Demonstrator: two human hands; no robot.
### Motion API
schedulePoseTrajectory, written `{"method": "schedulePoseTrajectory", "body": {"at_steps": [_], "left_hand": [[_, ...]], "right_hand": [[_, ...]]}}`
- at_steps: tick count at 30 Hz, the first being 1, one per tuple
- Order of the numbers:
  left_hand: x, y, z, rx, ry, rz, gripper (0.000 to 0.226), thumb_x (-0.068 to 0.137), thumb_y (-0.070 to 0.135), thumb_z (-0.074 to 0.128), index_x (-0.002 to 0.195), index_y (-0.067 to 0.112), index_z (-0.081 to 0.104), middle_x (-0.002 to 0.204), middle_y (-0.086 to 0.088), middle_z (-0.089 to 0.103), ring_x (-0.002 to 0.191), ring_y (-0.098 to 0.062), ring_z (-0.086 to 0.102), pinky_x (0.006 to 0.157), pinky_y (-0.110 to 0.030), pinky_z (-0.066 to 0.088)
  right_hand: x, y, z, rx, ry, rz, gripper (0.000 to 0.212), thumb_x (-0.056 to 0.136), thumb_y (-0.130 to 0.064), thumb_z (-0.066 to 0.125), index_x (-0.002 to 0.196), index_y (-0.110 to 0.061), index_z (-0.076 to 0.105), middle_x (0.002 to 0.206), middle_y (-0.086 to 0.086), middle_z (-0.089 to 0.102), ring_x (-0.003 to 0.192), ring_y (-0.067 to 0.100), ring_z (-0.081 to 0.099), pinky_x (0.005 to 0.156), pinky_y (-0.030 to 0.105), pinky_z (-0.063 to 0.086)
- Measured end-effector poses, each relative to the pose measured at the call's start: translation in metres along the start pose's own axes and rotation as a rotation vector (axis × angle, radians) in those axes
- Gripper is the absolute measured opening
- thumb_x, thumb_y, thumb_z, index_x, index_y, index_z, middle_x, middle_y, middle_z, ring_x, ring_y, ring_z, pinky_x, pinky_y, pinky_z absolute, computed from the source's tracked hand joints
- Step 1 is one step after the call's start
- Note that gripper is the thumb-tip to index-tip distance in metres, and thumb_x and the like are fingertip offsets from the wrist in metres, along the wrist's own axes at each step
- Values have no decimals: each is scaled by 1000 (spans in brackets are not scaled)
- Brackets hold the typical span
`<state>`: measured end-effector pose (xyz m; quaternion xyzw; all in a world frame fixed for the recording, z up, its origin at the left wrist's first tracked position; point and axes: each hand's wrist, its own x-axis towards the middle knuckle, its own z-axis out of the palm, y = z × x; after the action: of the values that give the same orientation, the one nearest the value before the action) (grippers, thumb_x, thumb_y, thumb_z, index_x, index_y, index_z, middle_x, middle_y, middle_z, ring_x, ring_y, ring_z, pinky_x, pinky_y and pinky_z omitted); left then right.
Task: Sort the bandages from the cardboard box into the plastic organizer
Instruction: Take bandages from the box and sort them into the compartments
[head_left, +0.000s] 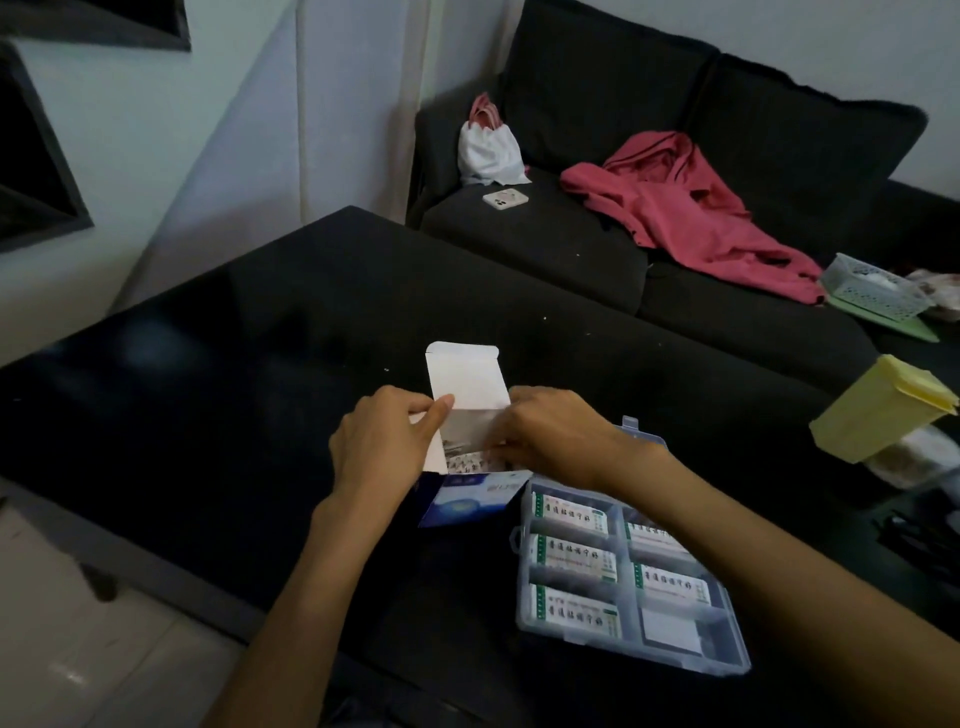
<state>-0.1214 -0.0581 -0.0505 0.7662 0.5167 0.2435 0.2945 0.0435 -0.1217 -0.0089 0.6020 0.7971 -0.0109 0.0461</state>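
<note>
An open cardboard box (470, 496), blue and white with its white lid flap (464, 371) standing up, rests on the black table (260, 338). My left hand (382, 441) grips the box's left side, thumb on the flap. My right hand (550, 434) reaches into the box opening, fingers on the bandages (465, 457) inside. To the right lies the clear plastic organizer (628, 571), lid open, with several green-and-white bandage packs (574, 558) in its compartments and one white item (670, 631) at the near right.
A yellow plastic container (883, 408) stands at the table's right edge. Behind the table is a dark sofa (597, 244) holding a red jacket (685, 208), a white bag (488, 148), a phone (505, 198) and a white basket (872, 286).
</note>
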Motion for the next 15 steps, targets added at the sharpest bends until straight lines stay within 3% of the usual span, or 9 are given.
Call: {"method": "schedulePoseTrajectory", "body": {"at_steps": [2, 5, 8, 12, 15], "left_hand": [[-1, 0, 2, 21, -20, 8, 35, 93, 51, 47, 106, 29, 70, 95, 5, 69, 83, -16, 59, 59, -27, 35], [4, -4, 3, -22, -116, -18, 39, 88, 58, 49, 105, 29, 69, 98, 6, 68, 86, -13, 59, 69, -30, 44], [10, -10, -1, -227, -360, -68, 43, 75, 60, 66, 103, 28, 68, 97, 5, 69, 91, -16, 64, 84, -43, 53], [9, -13, 0, -247, -361, -78, 38, 68, 43, 81, 100, 29, 67, 100, 5, 69, 93, -17, 64, 86, -44, 54], [6, -12, 1, -182, -344, -69, 40, 67, 42, 81, 102, 30, 66, 101, 6, 67, 94, -18, 63, 85, -44, 53]], "right_hand": [[-4, 4, 2, 127, -8, 59, 21, 92, -35, 55, 102, -23, 69, 93, -11, 48, 90, 3, 37, 70, 14, 32], [-6, 8, 4, 357, -37, 158, 17, 91, -33, 57, 99, -25, 69, 93, -13, 54, 90, -1, 40, 80, 20, 37], [-8, 11, 4, 576, -71, 193, 19, 94, -22, 54, 103, -13, 68, 87, -18, 56, 86, -21, 45, 76, 1, 33], [-7, 14, 9, 784, -74, 251, 22, 93, -20, 55, 104, -7, 68, 100, 0, 68, 96, 4, 62, 85, 22, 49], [-5, 15, 4, 799, -148, 261, 16, 91, -20, 58, 101, -13, 68, 102, -1, 69, 98, 8, 63, 90, 29, 51]]}}
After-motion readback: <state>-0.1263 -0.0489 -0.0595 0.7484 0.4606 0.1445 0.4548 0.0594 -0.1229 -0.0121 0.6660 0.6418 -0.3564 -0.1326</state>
